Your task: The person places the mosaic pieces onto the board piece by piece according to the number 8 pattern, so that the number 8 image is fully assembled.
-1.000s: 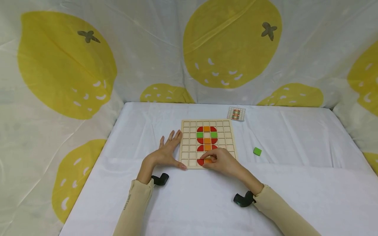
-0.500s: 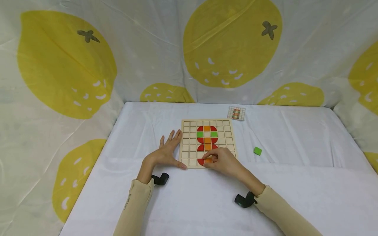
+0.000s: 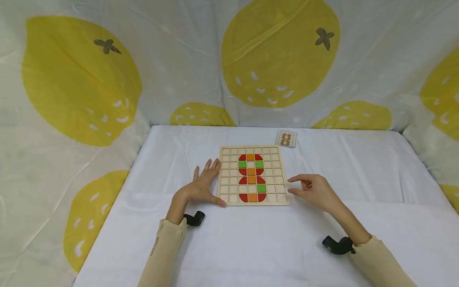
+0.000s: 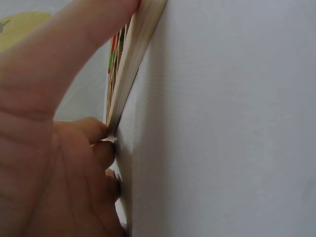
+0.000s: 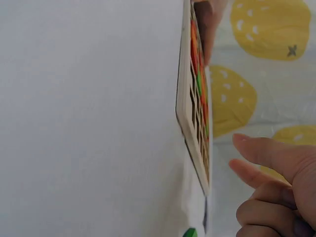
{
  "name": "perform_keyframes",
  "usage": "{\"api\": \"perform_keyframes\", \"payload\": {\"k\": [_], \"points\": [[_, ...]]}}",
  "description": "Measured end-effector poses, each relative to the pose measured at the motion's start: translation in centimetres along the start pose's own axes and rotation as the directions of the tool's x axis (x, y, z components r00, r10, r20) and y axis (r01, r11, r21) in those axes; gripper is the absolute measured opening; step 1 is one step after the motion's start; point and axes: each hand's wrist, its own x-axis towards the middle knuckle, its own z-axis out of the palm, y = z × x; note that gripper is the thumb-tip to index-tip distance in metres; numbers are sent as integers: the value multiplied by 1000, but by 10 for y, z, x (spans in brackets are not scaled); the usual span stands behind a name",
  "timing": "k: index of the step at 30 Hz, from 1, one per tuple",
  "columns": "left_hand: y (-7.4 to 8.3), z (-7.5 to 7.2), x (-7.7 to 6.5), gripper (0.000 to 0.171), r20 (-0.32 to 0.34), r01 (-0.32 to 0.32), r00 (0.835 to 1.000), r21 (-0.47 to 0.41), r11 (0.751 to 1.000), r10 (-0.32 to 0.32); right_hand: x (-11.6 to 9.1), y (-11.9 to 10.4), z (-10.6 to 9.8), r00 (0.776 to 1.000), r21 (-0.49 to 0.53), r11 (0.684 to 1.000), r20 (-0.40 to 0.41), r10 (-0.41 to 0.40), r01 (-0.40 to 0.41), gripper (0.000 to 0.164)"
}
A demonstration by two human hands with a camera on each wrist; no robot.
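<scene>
A square wooden grid board point(image 3: 229, 159) lies on the white cloth. Red quarter-round, orange and green tiles fill some of its cells in a figure-eight shape, with a green tile point(image 3: 261, 188) in the second row from the front. My left hand point(image 3: 201, 186) is spread along the board's left side, fingertips and thumb resting against the edge. To the right of the board, my right hand point(image 3: 315, 193) holds nothing; thumb and index finger are parted, the other fingers bent. A loose green tile point(image 5: 190, 232) shows low in the right wrist view, hidden behind the right hand in the head view.
A small pattern card point(image 3: 286, 138) with a similar figure lies behind the board's back right corner. The white cloth point(image 3: 373, 167) covers the table, and a lemon-print curtain point(image 3: 201, 59) hangs at the back and sides.
My right hand has left the front of the board and moved right, over where the loose green tile lay, opening thumb and index finger. The green tile it covered on the board now shows. The left hand stays.
</scene>
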Motion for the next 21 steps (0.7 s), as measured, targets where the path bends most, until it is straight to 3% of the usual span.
{"api": "perform_keyframes", "payload": {"k": [11, 17, 21], "points": [[-2, 1, 0, 146, 0, 3, 1000, -2, 1000, -3, -21, 37, -30, 979, -39, 985, -122, 165, -171, 35], [-1, 1, -1, 146, -1, 5, 1000, -8, 1000, -5, -21, 49, -31, 973, -87, 975, -123, 194, -206, 44], [0, 1, -1, 145, -10, -1, 1000, -10, 1000, 1, -18, 52, -30, 976, -101, 976, -116, 183, -195, 38]]}}
